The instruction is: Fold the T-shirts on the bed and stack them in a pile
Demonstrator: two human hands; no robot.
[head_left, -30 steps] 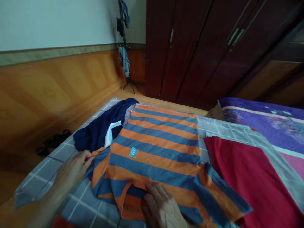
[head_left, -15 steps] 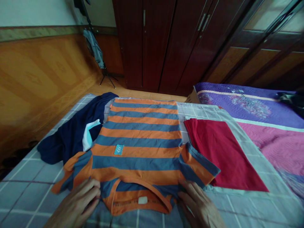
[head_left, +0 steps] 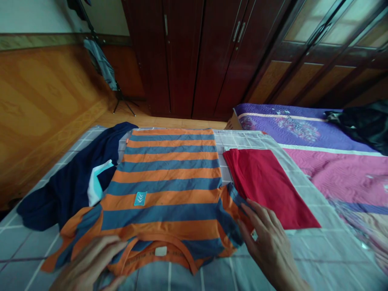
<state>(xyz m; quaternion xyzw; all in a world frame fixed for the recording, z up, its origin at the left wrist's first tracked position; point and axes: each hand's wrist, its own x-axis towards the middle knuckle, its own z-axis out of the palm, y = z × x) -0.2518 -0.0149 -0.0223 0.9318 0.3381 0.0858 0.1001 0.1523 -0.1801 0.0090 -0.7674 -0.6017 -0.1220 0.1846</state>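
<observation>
Reaching in from the bottom edge, which crops it, the left hand (head_left: 87, 262) lies blurred over one shoulder of a striped T-shirt (head_left: 163, 188); whether it grasps cloth cannot be told. The right hand (head_left: 269, 236) rests at the opposite sleeve, its fingers hiding the cuff, and whether they pinch it is equally unclear. Inside the collar (head_left: 182, 247), lettering beside a pale label (head_left: 160, 251) is illegible. Orange and grey-blue bands cross the shirt, spread neck-nearest on a checked bedsheet (head_left: 182, 283), with a teal chevron patch (head_left: 140, 198). It lies between a crumpled navy garment (head_left: 72, 173) and a red cloth (head_left: 266, 182). Farther off, a dark, hard-to-identify bundle (head_left: 363, 123) is cut off at right; a wardrobe (head_left: 182, 60) is cropped above.
</observation>
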